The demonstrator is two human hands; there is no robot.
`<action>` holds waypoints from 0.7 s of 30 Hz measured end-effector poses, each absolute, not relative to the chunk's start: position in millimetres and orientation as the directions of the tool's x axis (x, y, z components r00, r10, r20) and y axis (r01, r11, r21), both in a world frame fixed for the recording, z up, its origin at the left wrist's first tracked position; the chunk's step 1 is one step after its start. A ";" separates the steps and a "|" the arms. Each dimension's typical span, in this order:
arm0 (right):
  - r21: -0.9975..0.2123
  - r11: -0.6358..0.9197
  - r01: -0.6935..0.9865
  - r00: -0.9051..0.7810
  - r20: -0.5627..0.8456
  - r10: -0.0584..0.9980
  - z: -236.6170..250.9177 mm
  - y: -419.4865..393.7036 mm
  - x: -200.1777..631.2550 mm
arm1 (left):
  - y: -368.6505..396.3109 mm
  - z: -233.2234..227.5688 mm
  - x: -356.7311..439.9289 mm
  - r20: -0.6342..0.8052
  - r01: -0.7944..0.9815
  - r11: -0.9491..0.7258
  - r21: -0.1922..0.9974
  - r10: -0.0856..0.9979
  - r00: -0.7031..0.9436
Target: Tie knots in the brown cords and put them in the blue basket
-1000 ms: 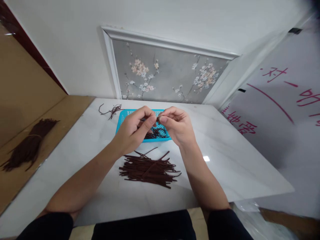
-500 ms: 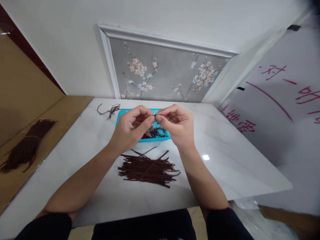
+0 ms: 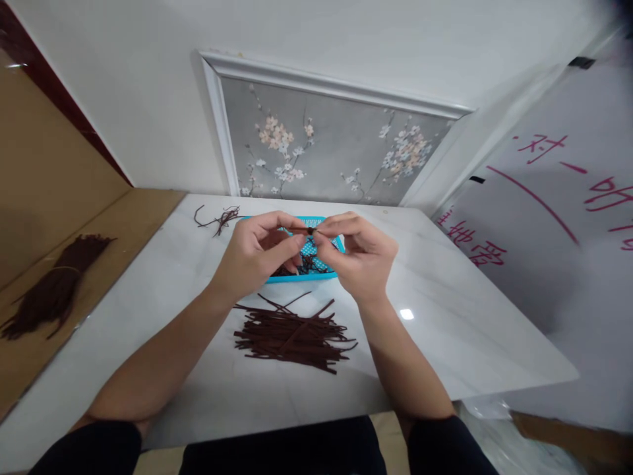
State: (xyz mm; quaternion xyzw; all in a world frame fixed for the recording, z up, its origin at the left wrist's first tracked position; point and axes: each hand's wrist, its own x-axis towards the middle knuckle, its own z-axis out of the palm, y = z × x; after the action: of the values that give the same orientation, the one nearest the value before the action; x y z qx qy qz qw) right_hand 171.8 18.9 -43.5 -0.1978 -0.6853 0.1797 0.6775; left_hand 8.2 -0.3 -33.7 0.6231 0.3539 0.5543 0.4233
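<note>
My left hand and my right hand come close together over a blue perforated basket. Between their fingertips runs a thin dark brown strip with a small dark knot-like lump at its middle. Each hand pinches one side of the strip. Inside the basket lie dark, curled pieces, partly covered by my left hand. Closer to me, a loose pile of flat dark brown strips rests on the white marbled table.
Several thin brown strands lie left of the basket. A banded bundle of brown strips rests on the brown surface at far left. Behind the table is a wall with a framed floral panel; a whiteboard with red writing stands right.
My right hand has moved slightly right, and the fingertips have drawn apart. The dark lump on the strip now shows between them.
</note>
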 end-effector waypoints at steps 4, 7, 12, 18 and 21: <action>-0.586 0.808 -0.062 0.044 0.807 0.589 -38.0 12.3 172.2 | -1.3 -40.4 9.6 0.697 0.120 -0.703 0.701 0.711 0.090; -0.612 0.785 -0.096 0.043 0.785 0.618 -35.7 8.3 170.6 | 2.6 -43.8 9.6 0.877 0.280 -0.852 0.442 0.476 0.066; -0.667 0.733 -0.133 0.033 0.736 0.676 -34.3 4.0 168.8 | 9.8 -46.5 6.8 0.972 0.414 -0.895 0.168 0.220 0.081; -0.701 0.706 -0.100 0.018 0.709 0.705 -31.2 0.6 169.6 | 15.4 -50.1 4.4 0.972 0.406 -0.898 0.166 0.219 0.087; -0.706 0.706 -0.058 -0.021 0.708 0.706 -29.6 0.7 174.2 | 16.8 -50.3 5.1 0.968 0.377 -0.908 0.184 0.234 0.091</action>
State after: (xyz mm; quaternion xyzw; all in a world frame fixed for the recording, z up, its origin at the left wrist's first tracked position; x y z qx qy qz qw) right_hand 174.2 0.7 -29.6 -0.2483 -0.6522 0.2921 0.6540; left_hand 5.1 16.8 -50.3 0.7364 0.2073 0.6416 -0.0555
